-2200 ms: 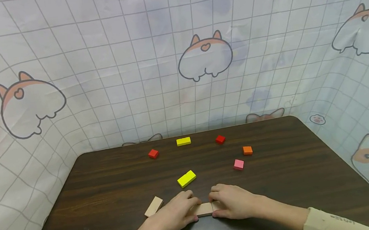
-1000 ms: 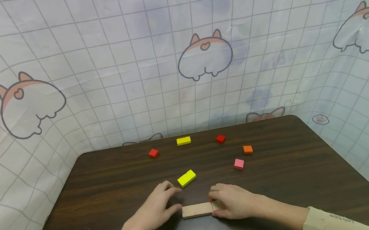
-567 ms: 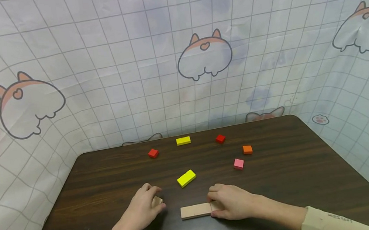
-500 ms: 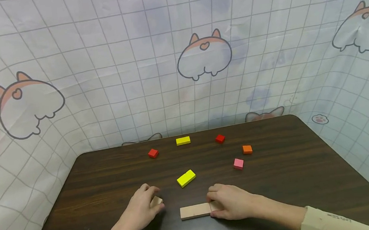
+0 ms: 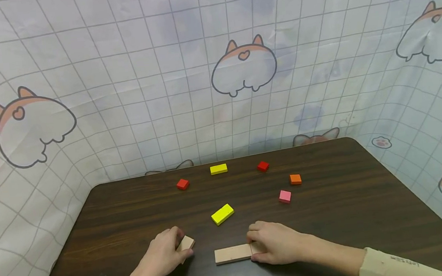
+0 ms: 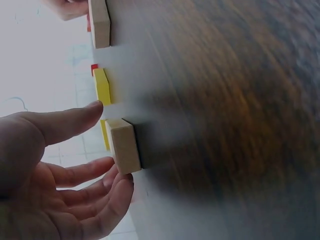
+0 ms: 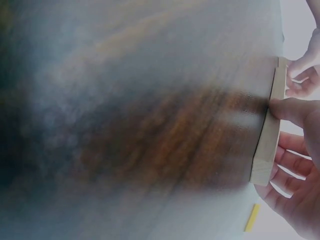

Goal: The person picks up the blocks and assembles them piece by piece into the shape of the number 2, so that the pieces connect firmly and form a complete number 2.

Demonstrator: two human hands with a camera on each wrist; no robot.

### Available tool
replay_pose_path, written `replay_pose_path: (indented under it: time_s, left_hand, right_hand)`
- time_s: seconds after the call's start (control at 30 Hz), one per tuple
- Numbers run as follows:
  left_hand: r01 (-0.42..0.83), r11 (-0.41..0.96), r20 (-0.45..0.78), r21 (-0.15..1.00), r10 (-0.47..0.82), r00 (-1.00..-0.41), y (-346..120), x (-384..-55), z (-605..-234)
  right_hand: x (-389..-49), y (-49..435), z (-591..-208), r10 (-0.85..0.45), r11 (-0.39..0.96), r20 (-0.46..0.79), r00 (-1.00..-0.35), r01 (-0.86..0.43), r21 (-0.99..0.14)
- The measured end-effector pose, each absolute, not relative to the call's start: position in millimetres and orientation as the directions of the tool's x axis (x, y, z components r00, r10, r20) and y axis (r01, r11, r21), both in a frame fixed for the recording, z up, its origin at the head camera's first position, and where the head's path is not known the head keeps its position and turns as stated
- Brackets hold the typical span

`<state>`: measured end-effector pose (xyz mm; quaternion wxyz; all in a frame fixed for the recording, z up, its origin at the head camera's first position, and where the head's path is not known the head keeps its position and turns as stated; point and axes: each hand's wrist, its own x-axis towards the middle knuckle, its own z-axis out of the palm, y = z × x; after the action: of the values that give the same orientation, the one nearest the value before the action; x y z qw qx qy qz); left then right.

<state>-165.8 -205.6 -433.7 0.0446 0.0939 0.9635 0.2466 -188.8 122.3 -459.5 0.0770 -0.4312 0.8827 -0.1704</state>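
My left hand (image 5: 160,254) straddles a plain wooden block (image 5: 186,242) lying at a slant on the table. In the left wrist view the fingers curve against the far side of that wooden block (image 6: 126,147), while the thumb (image 6: 75,122) is held apart from it. Two more plain blocks lie end to end, a left one (image 5: 233,253) and a right one (image 5: 257,247), a thin seam between them. My right hand (image 5: 279,242) pinches the right one, partly covering it; the right wrist view has the thumb (image 7: 290,109) on its near side.
Beyond the hands lie a near yellow block (image 5: 222,214), a far yellow block (image 5: 218,169), a left red block (image 5: 183,184), a right red block (image 5: 263,166), an orange block (image 5: 295,179) and a pink block (image 5: 285,196). A printed cloth (image 5: 153,95) hangs behind the dark table.
My left hand has left the end-to-end pair and moved left to the slanted block, its fingers shifting along it. My right hand keeps its hold on the right block.
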Motion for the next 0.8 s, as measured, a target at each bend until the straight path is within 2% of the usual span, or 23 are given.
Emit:
replay_pose_path:
  time_s: [0.2, 0.53, 0.8]
  left_hand:
    - [0.156, 0.842, -0.048, 0.516, 0.21, -0.977, -205.4, -164.0, -436.4]
    - [0.18, 0.864, -0.025, 0.471, 0.217, -0.976, -204.8, -167.7, -441.1]
    - [0.169, 0.86, -0.042, 0.481, 0.215, -0.976, -202.1, -171.1, -440.1]
  right_hand:
    - [-188.3, 122.2, -459.5, -0.788, 0.57, 0.013, -0.616, -0.736, -0.364]
    - [-187.9, 121.7, -460.0, -0.788, 0.569, 0.015, -0.615, -0.737, -0.365]
    - [-188.0, 121.5, -459.3, -0.795, 0.562, 0.025, -0.606, -0.75, -0.349]
